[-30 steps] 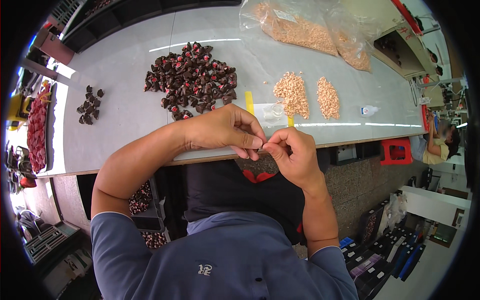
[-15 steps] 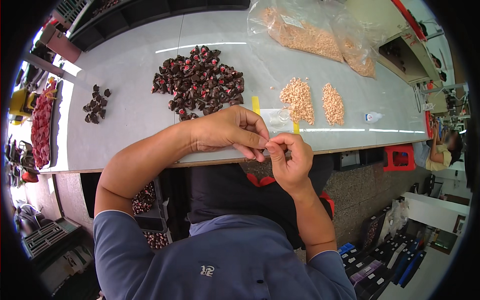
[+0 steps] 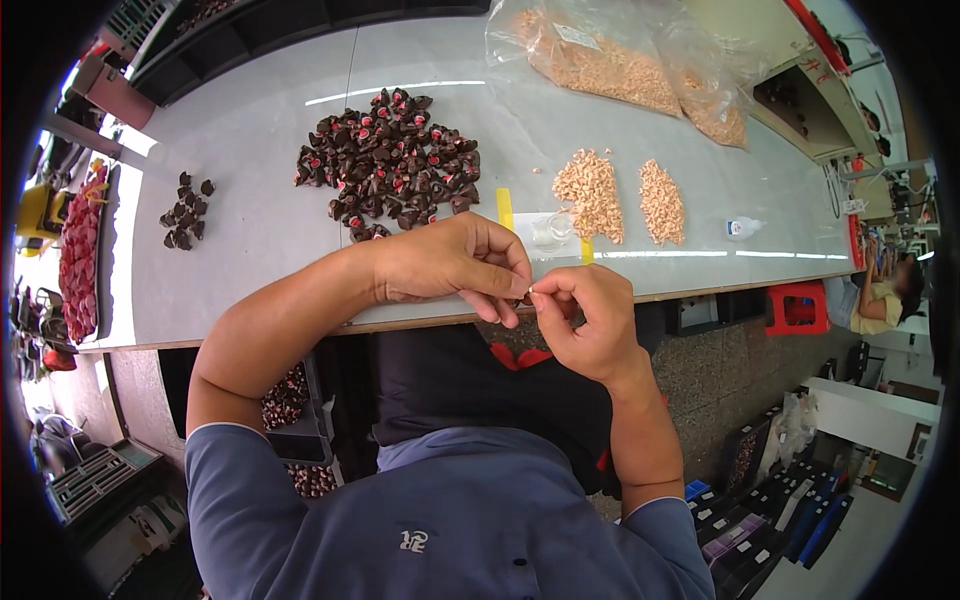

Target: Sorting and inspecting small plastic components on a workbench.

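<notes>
Close together at the table's front edge, my left hand [image 3: 440, 264] and my right hand [image 3: 592, 318] meet at the fingertips. Between the left thumb and fingers is a small dark piece [image 3: 521, 300], mostly hidden. My right thumb and forefinger pinch a tiny pale piece [image 3: 531, 291] against it. Beyond the left hand lies a big heap of dark brown pieces with red-pink spots [image 3: 395, 160]. Past the right hand are two small piles of pale beige bits, the larger pile [image 3: 592, 195] and the narrower pile [image 3: 662, 203].
A small clear dish [image 3: 552, 232] sits between strips of yellow tape [image 3: 504, 208]. A little white bottle [image 3: 743, 229] stands to the right. Clear bags of beige bits [image 3: 610, 75] lie at the back. Several dark pieces [image 3: 185, 212] form a small group at left. A red stool [image 3: 797, 308] is beyond the table.
Both hands stay together at the table edge. My right hand has shifted slightly, and a pale piece now shows at its fingertips. The whole view has moved a little.
</notes>
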### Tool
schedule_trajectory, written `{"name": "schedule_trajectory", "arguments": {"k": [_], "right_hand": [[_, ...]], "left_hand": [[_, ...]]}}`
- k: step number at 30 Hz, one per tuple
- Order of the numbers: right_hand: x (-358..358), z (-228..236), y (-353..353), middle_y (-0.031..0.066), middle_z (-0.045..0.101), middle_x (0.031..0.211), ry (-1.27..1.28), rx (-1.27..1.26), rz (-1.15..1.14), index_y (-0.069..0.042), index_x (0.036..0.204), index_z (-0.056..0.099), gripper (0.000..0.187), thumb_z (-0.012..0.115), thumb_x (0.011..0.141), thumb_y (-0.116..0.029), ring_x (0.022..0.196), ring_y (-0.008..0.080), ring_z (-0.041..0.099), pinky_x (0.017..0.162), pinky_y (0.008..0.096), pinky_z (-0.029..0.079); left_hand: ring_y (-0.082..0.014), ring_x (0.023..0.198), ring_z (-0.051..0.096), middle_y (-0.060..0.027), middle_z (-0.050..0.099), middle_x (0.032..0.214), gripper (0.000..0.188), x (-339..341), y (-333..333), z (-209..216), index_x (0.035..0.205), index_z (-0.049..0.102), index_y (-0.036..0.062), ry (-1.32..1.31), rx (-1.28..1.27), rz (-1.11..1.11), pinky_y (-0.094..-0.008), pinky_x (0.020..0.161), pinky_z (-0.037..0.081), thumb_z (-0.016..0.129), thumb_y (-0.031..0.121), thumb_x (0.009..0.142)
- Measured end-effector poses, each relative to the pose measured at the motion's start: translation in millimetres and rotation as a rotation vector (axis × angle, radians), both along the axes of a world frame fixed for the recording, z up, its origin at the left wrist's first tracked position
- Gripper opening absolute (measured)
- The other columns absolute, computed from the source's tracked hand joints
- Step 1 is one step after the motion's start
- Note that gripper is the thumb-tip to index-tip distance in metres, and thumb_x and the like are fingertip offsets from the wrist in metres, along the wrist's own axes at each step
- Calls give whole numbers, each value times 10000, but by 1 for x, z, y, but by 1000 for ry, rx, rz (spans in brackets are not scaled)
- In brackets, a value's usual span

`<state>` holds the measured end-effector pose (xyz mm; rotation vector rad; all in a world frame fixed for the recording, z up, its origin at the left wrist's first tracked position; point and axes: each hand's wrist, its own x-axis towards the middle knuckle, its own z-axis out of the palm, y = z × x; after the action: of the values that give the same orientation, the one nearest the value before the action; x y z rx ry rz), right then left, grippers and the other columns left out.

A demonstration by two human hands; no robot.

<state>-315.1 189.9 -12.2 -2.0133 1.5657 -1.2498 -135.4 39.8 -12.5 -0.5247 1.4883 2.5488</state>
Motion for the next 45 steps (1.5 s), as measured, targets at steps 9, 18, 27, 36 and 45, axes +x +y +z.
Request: {"name": "schedule_trajectory", "arguments": {"k": [9, 18, 27, 36, 45], "right_hand": [[-1, 0, -1, 19, 584, 632, 24, -8, 29, -28, 895, 645, 144, 724, 807, 54, 483, 119, 532, 473, 262, 399], [-3, 2, -1, 39, 635, 644, 5, 44, 9, -21, 913, 635, 128, 697, 825, 50, 504, 157, 590, 480, 280, 441], [-32, 33, -18, 44, 550, 567, 237, 33, -10, -6, 932, 604, 106, 668, 873, 56, 454, 135, 520, 455, 280, 381], [-37, 55, -36, 89, 616, 622, 753, 109, -11, -67, 899, 601, 93, 692, 882, -64, 545, 296, 621, 519, 417, 469], [-33, 51, -40, 97, 606, 612, 890, 150, -10, -67, 906, 601, 96, 693, 883, -78, 554, 300, 628, 512, 425, 471]], "left_hand": [[-183, 891, 738, -91, 700, 1010, 204, 1, 0, 2, 1080, 642, -26, -3, -29, -8, -252, 757, 596, 673, 146, 976], [-174, 898, 735, -93, 707, 1032, 226, 1, 1, 2, 1080, 662, -25, 4, -28, 14, -242, 757, 591, 694, 171, 971], [-177, 907, 732, -128, 722, 1108, 270, 1, 2, 0, 1145, 697, -35, 12, -56, 51, -253, 754, 594, 736, 127, 932], [-165, 925, 719, -111, 711, 1127, 260, 0, 3, -3, 1199, 677, -29, 50, -113, 24, -258, 756, 582, 676, 50, 951], [-166, 915, 717, -131, 700, 1143, 265, -1, 3, -7, 1197, 620, -61, 59, -79, 84, -258, 789, 583, 664, 50, 961]]}}
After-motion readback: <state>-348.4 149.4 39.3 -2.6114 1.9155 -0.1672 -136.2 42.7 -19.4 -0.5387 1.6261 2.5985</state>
